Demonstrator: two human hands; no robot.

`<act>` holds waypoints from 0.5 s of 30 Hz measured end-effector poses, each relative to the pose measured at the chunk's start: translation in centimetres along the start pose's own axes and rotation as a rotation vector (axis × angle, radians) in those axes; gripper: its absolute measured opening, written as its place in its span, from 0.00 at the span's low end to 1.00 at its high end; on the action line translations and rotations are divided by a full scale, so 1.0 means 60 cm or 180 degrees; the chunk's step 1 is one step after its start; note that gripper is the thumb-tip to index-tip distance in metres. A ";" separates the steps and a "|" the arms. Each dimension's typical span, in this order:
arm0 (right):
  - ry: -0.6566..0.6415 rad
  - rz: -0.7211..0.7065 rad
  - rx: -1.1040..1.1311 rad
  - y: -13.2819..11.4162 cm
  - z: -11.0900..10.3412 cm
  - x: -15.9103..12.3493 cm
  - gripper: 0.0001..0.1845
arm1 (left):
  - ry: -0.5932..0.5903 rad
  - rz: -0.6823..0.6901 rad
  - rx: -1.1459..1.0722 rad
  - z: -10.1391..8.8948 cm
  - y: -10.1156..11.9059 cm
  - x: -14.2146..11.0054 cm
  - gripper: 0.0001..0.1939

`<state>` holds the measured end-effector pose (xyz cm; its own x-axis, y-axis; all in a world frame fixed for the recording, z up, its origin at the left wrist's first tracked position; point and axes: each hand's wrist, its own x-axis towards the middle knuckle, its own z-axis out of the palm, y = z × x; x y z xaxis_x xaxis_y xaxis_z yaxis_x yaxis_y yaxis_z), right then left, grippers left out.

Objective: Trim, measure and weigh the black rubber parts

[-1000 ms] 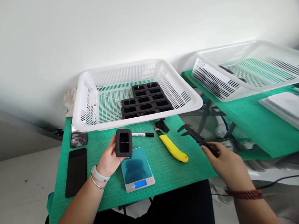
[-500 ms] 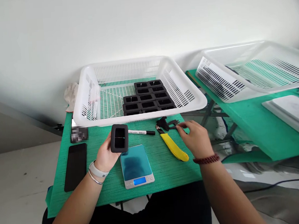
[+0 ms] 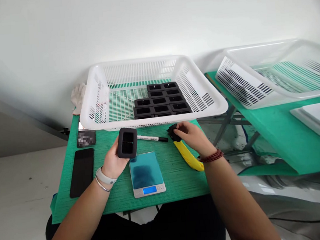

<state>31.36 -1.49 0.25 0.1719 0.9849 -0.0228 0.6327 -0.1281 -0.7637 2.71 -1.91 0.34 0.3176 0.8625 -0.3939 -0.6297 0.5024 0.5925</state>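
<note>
My left hand (image 3: 113, 161) is closed around a black rectangular piece (image 3: 134, 142) with a hollow centre, held upright above the back of a digital scale (image 3: 146, 172). A thin light line crosses the opening. At the right of the table, my right hand (image 3: 191, 138) has its fingers pinched on small black scraps (image 3: 173, 134). Beneath that hand lies a yellow-handled knife (image 3: 189, 157), its far end covered by the scraps. A marker (image 3: 153, 138) with a black cap lies between the two hands, partly behind the held piece.
A white slotted basket (image 3: 156, 122) at the back holds several similar black pieces (image 3: 160, 100). Left on the green tabletop (image 3: 115, 203) lies a phone (image 3: 82, 172), with a glove (image 3: 78, 98) behind. To the right, another basket (image 3: 246, 91) and a white device (image 3: 319, 120) occupy a second table.
My right hand has moved left, bringing the loose black scraps together over the knife's far end. My left hand still holds the black piece. The view has shifted slightly.
</note>
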 end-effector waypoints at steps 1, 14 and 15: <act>-0.0146 -0.0027 0.0267 -0.010 -0.001 -0.008 0.12 | -0.0011 -0.0006 0.0010 0.000 0.000 0.000 0.12; -0.0434 -0.0900 0.0666 -0.070 0.030 -0.078 0.08 | -0.0186 0.0021 0.0154 0.000 -0.003 0.001 0.13; -0.0261 -0.1057 0.0437 -0.073 0.030 -0.082 0.04 | -0.0184 0.0027 0.0156 0.000 -0.003 0.001 0.13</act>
<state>26.38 -5.55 2.53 -0.0906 0.9769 0.1935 0.5357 0.2116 -0.8175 2.85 -1.97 0.20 0.3536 0.8681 -0.3483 -0.5977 0.4962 0.6298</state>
